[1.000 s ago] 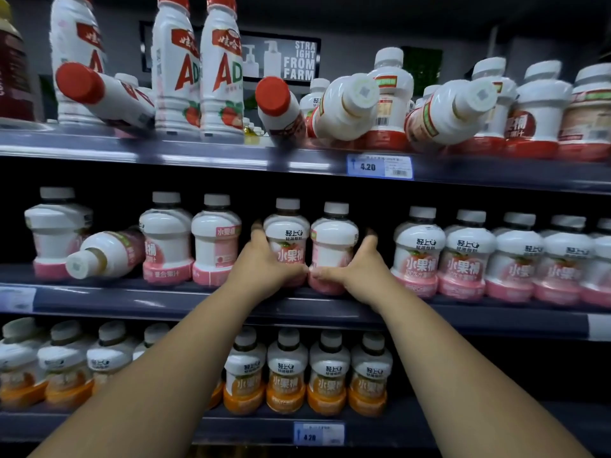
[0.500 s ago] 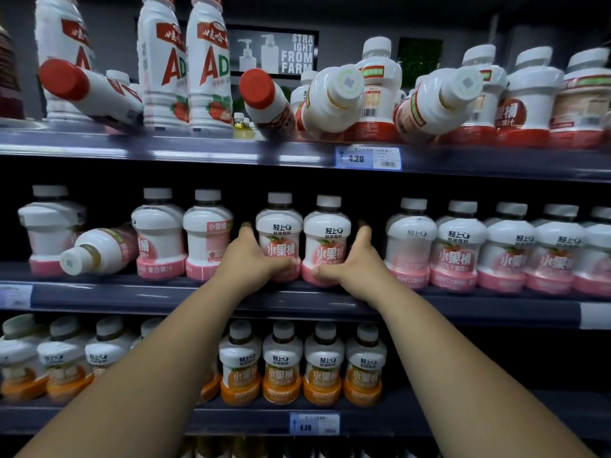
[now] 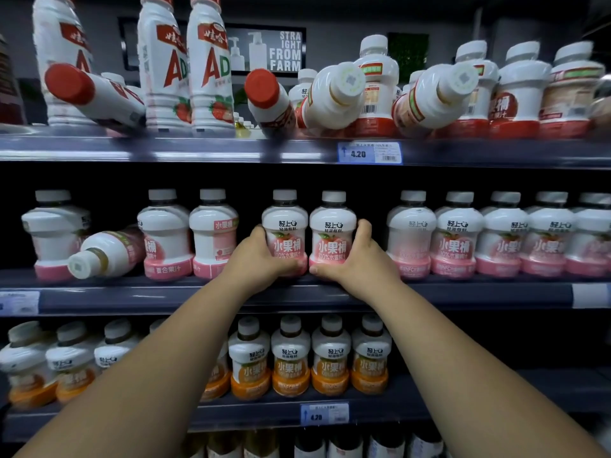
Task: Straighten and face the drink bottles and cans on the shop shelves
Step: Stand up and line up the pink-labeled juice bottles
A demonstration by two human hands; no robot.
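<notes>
Pink bottles [image 3: 285, 223] [image 3: 333, 226] have bases hidden behind gripping hands [image 3: 261, 259] [image 3: 358, 259].

Two white, pink-based btls stand upright side by side, labels front: left btl [image 3: 285, 236] in the left grip [image 3: 261, 256], right btl [image 3: 333, 236] in the right grip [image 3: 362, 256]. Left of the left grip, a turned pair [image 3: 214, 236] stands w/ labels off-front; beyond it a tipped btl [image 3: 105, 256] lies cap fwd. Right of the right grip, a faced row [image 3: 456, 239] stands upright.
</notes>
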